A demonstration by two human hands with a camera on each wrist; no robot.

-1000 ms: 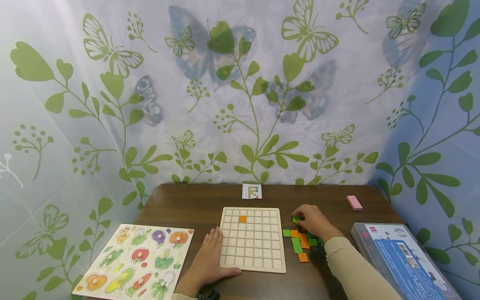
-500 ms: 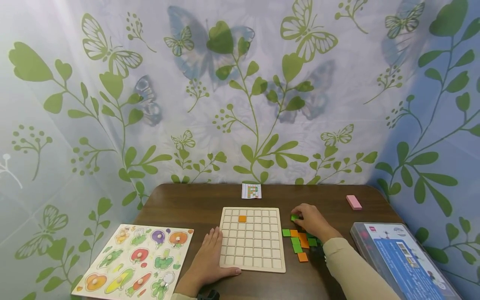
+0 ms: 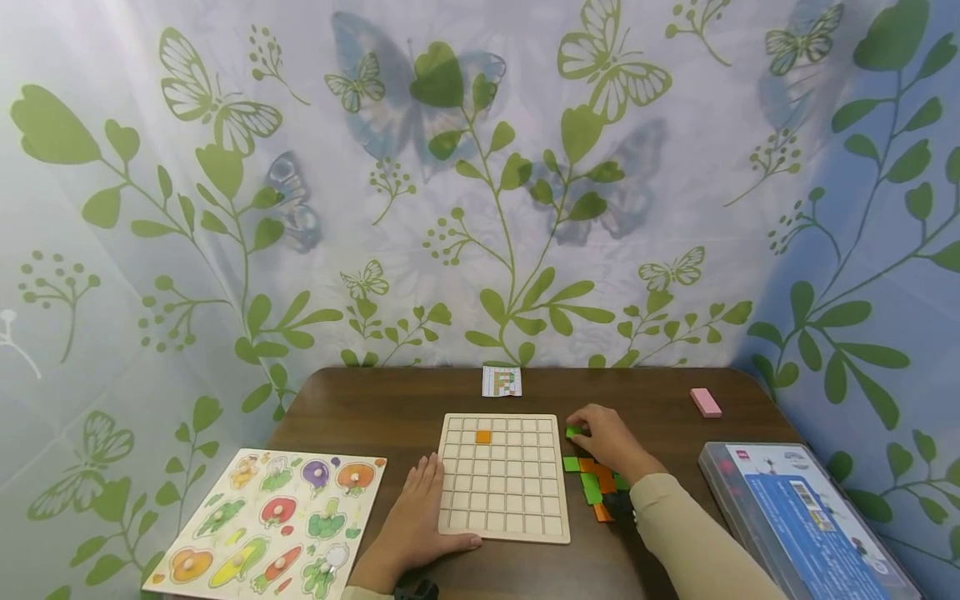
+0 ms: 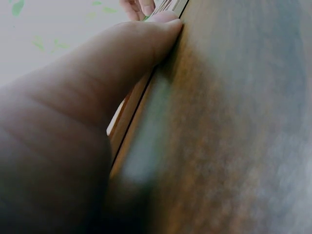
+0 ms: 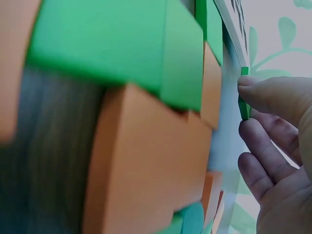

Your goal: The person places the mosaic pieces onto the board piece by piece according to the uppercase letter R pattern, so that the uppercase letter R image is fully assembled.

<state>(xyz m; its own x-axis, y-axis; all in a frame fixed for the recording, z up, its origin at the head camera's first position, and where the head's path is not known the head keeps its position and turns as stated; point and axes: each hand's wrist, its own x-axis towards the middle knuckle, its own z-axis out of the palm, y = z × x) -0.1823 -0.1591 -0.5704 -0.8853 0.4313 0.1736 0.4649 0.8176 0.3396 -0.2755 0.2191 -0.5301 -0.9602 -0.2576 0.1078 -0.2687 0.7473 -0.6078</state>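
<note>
In the head view a pale wooden grid board (image 3: 504,492) lies on the table, with one orange tile (image 3: 483,437) in a square of its upper rows. My left hand (image 3: 420,512) rests against the board's left edge, fingers straight, the thumb at its lower left corner. My right hand (image 3: 611,437) pinches a green square tile (image 5: 244,109) between thumb and fingertips, just off the board's upper right edge. Below that hand lies a group of green and orange tiles (image 3: 591,487), partly hidden by the wrist. The left wrist view shows the left thumb (image 4: 141,41) close up.
A small pattern card (image 3: 502,382) lies beyond the board on the brown table (image 3: 405,392). To the left is a vegetable knob puzzle (image 3: 255,508). A pink block (image 3: 705,402) and a plastic case (image 3: 802,508) are at the right. A patterned curtain hangs behind.
My right hand has moved left toward the board, carrying the green tile away from the area behind the loose tiles. The left hand stays in place on the board.
</note>
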